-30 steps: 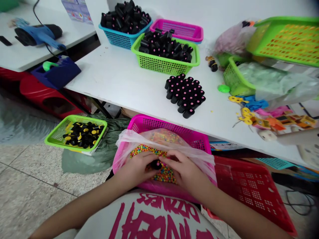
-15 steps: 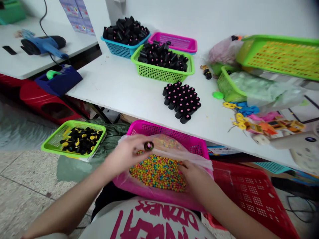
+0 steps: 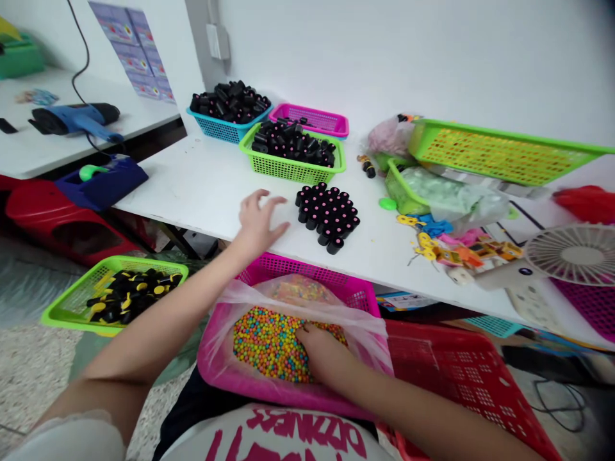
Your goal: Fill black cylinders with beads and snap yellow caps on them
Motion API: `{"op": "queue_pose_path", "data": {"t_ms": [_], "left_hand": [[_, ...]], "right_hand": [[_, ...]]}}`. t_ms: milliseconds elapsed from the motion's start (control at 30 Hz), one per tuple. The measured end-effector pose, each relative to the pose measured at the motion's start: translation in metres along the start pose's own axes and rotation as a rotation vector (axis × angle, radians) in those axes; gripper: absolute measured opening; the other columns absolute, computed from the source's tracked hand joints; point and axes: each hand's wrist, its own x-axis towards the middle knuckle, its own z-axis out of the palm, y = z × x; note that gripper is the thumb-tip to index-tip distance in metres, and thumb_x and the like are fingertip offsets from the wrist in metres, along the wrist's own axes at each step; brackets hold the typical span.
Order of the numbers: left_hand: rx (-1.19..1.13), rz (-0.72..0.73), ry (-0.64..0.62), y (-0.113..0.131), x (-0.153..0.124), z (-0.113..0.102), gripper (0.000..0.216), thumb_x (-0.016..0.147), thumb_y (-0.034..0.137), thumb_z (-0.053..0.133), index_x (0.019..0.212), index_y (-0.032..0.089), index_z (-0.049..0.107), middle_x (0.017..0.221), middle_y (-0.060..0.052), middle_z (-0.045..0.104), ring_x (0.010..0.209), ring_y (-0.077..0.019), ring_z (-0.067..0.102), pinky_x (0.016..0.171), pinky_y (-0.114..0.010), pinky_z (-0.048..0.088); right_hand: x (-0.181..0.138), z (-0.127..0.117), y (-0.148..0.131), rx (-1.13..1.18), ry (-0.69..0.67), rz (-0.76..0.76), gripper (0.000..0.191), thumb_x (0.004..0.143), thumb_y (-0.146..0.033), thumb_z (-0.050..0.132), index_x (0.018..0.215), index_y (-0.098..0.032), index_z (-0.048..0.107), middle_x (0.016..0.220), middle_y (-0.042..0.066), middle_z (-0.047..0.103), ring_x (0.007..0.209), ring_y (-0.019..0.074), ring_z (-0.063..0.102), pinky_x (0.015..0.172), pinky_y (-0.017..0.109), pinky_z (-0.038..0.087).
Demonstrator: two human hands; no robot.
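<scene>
My left hand (image 3: 259, 224) is held over the white table, fingers spread and nothing in them. Just to its right stands a tight group of black cylinders (image 3: 328, 214), each with a pink dot on top. Below the table edge, my right hand (image 3: 323, 352) dips into small multicoloured balls (image 3: 269, 342), its fingertips sunk among them and hidden. Clear plastic film (image 3: 369, 330) surrounds the balls, lining a pink basket (image 3: 225, 387) at my lap.
A green basket (image 3: 298, 171) and a blue basket (image 3: 221, 130) hold more black cylinders. Black-and-yellow pieces fill a green tray (image 3: 57, 314) at lower left. On the right are small toys (image 3: 461, 253), a fan (image 3: 576, 256) and a red crate (image 3: 446, 384).
My left hand has risen from the pink basket to the table; the black cylinder it held is no longer in it. My right hand has moved left and sunk into the balls.
</scene>
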Motion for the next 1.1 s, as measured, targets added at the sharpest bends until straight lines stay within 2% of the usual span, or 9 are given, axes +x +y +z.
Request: {"op": "queue_pose_path", "data": {"t_ms": [133,333,433,567,667,733,833,933,1100], "left_hand": [[0.024,0.385,-0.153,0.064,-0.013,0.026,0.044,0.083,0.046,0.066,0.124,0.031,0.058,0.148,-0.014,0.031,0.131,-0.0406,0.031,0.100,-0.058,0.033],[0.123,0.430,-0.170,0.089,-0.006,0.061,0.029,0.082,0.034,0.070,0.104,0.018,0.063,0.147,-0.020,0.035,0.132,-0.0406,0.032,0.097,-0.053,0.035],[0.129,0.465,-0.187,0.093,-0.004,0.054,0.029,0.080,0.033,0.072,0.102,0.016,0.061,0.144,-0.021,0.041,0.132,-0.0400,0.035,0.097,-0.051,0.035],[-0.051,0.508,-0.324,0.096,-0.020,0.008,0.021,0.090,0.031,0.061,0.106,0.017,0.055,0.118,-0.013,0.064,0.119,-0.0305,0.052,0.094,-0.044,0.038],[-0.349,0.324,-0.568,0.083,-0.056,-0.029,0.034,0.092,0.032,0.057,0.121,0.018,0.046,0.096,-0.007,0.071,0.084,-0.0193,0.067,0.076,-0.031,0.047],[-0.499,0.144,-0.686,0.068,-0.089,-0.041,0.043,0.082,0.026,0.066,0.121,0.021,0.047,0.095,-0.003,0.072,0.078,-0.0178,0.068,0.067,-0.026,0.049],[-0.539,0.000,-0.688,0.047,-0.142,-0.034,0.025,0.072,0.017,0.068,0.095,0.022,0.060,0.084,0.001,0.072,0.073,-0.0160,0.067,0.068,-0.025,0.051],[-0.505,-0.070,-0.683,0.040,-0.178,-0.018,0.026,0.064,0.012,0.069,0.088,0.021,0.064,0.081,0.001,0.073,0.071,-0.0168,0.067,0.068,-0.026,0.053],[-0.546,-0.153,-0.683,0.044,-0.186,-0.017,0.034,0.069,0.017,0.074,0.102,0.022,0.066,0.098,-0.003,0.075,0.086,-0.0202,0.070,0.081,-0.030,0.055]], "right_hand": [[-0.003,-0.006,0.004,0.081,-0.001,-0.017,0.042,0.070,-0.002,0.051,0.106,-0.016,0.067,0.108,0.012,0.071,0.098,0.0232,0.068,0.079,0.025,0.045],[-0.005,-0.006,0.004,0.177,0.026,-0.018,0.041,0.069,-0.002,0.049,0.103,-0.015,0.068,0.103,0.013,0.073,0.094,0.0230,0.069,0.073,0.024,0.043],[-0.005,-0.006,0.006,0.251,0.052,-0.028,0.041,0.067,0.000,0.049,0.099,-0.016,0.070,0.103,0.011,0.074,0.095,0.0232,0.068,0.075,0.024,0.043],[-0.011,-0.011,0.011,0.386,0.100,-0.036,0.044,0.070,0.000,0.050,0.106,-0.017,0.069,0.108,0.008,0.072,0.102,0.0219,0.065,0.084,0.026,0.044],[-0.017,-0.015,0.016,0.493,0.127,-0.028,0.038,0.073,-0.005,0.056,0.108,-0.017,0.068,0.107,0.007,0.071,0.098,0.0207,0.064,0.086,0.029,0.046],[-0.021,-0.018,0.019,0.558,0.119,-0.033,0.032,0.075,-0.009,0.060,0.105,-0.018,0.068,0.102,0.005,0.072,0.093,0.0199,0.065,0.083,0.030,0.048],[-0.028,-0.024,0.020,0.685,0.117,-0.076,0.027,0.078,-0.012,0.063,0.103,-0.019,0.067,0.101,0.003,0.072,0.093,0.0182,0.065,0.084,0.030,0.050],[-0.036,-0.035,0.013,0.754,0.191,-0.126,0.026,0.080,-0.011,0.060,0.103,-0.021,0.068,0.102,0.002,0.072,0.095,0.0167,0.065,0.087,0.029,0.049],[-0.041,-0.043,-0.001,0.509,0.402,-0.350,0.039,0.085,-0.003,0.045,0.110,-0.023,0.068,0.114,0.006,0.065,0.107,0.0157,0.059,0.097,0.032,0.046]]}}
